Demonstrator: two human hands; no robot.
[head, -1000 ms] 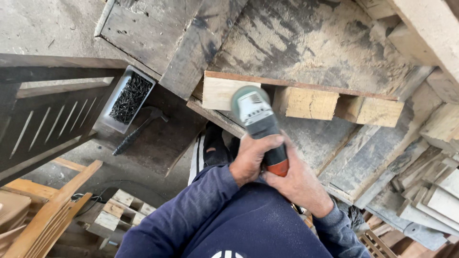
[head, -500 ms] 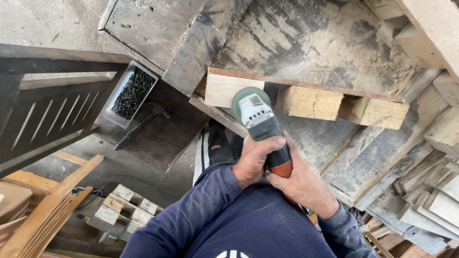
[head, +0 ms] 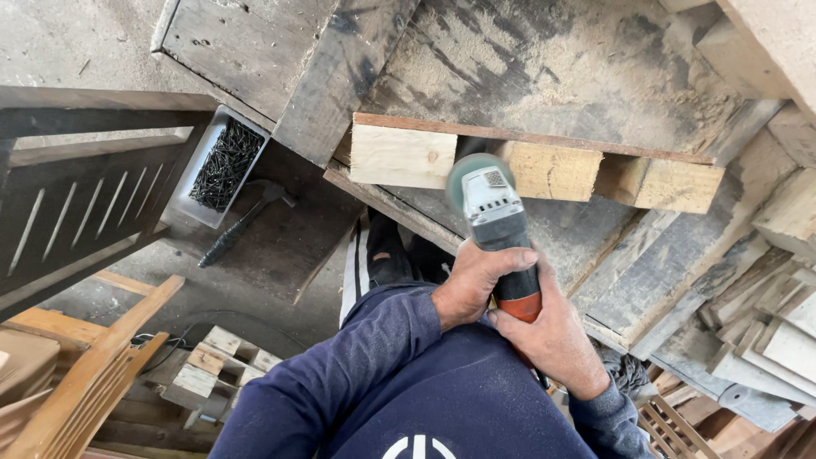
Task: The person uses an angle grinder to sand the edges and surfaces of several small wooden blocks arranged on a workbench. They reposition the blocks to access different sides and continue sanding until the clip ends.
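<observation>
Person in a dark blue sweatshirt, both hands clenched on an angle grinder (head: 495, 229). Left hand (head: 470, 285) wraps the grey body from the near side, fingers curled right over the top; right hand (head: 557, 340) closes round the orange rear grip, just behind the left — the two hands touch. Change over the last second: the grinder head has slid rightward along the workpiece, from over the left wooden block (head: 402, 156) to the gap beside the middle block (head: 548, 170); grip unchanged. Reading: sanding is progressing along the row of blocks, left block probably done with. The disc reads as a blurred green-grey round, so likely spinning; whether it touches wood cannot be told. The blocks sit under a thin board (head: 527, 136), the piece lying on a sawdust-covered wooden surface (head: 561, 68). Further left — a black-handled hammer (head: 242, 223) on a dark board, and beyond it a metal tray of dark nails (head: 223, 163). A third block (head: 676, 185) lies to the right, untouched.
</observation>
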